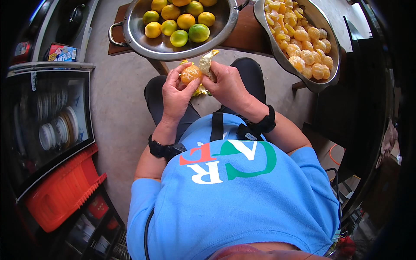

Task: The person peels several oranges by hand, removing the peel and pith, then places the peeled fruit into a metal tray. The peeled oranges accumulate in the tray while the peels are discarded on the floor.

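My left hand point(177, 92) holds a mandarin point(190, 74) whose visible side is bare of skin, its white pith threads showing. Pinched in my right hand point(229, 84) is a piece of mandarin peel point(206, 63), pale inside and yellow at the tip. The two hands meet just above my knees. Ahead of them, a two-handled metal pan point(182, 53) carries several unpeeled mandarins point(186, 21), green to orange. To the right, a metal basin point(332, 77) contains peeled whole mandarins point(307, 57) and loose segments point(280, 19). More peel point(201, 91) shows below my hands.
A brown wooden bench point(247, 35) supports the pan and basin. At left stands a glass-fronted cabinet point(53, 120) with stacked plates, above a red plastic rack point(61, 191). A printed box point(62, 52) rests on the cabinet's upper shelf. Dark furniture point(354, 97) lines the right.
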`<state>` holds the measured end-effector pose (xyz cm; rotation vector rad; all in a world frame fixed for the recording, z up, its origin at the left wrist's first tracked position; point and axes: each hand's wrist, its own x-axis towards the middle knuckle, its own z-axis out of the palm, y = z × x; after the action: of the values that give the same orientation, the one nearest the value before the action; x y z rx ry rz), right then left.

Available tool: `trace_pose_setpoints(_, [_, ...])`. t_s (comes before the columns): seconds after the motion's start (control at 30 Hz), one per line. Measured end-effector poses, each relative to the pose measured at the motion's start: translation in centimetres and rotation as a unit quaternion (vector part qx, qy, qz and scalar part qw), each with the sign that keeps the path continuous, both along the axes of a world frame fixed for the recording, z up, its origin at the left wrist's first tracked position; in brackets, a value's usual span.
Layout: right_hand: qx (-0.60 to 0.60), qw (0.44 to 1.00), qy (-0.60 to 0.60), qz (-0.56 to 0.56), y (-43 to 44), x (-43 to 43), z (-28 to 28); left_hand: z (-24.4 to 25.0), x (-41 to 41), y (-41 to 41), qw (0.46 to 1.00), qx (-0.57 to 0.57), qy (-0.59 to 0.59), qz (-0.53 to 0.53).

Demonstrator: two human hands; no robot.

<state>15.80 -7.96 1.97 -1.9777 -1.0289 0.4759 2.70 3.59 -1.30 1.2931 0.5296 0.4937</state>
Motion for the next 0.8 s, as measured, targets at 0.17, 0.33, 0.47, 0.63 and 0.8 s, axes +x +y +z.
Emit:
trace_pose_setpoints(0.17, [0.003, 1.000, -0.009, 0.000, 0.15, -0.07, -0.22, -0.07, 0.05, -0.01, 0.999, 0.046, 0.017, 0.018])
trace_pose_setpoints(0.33, [-0.036, 0.999, -0.017, 0.001, 0.08, -0.04, -0.13, 0.08, 0.09, -0.09, 0.999, 0.022, 0.020, 0.028])
trace_pose_setpoints(0.47, [-0.036, 0.999, -0.025, 0.002, 0.20, 0.07, -0.17, 0.24, 0.18, -0.12, 0.999, -0.013, 0.009, 0.036])
trace_pose_setpoints(0.63, [-0.039, 0.999, -0.011, 0.001, 0.21, 0.13, -0.36, 0.35, 0.05, -0.10, 0.999, -0.027, 0.010, 0.040])
trace_pose_setpoints(0.8, [-0.033, 0.999, -0.010, -0.004, 0.20, 0.25, -1.01, -0.15, -0.28, 0.12, 0.997, -0.066, 0.016, 0.026])
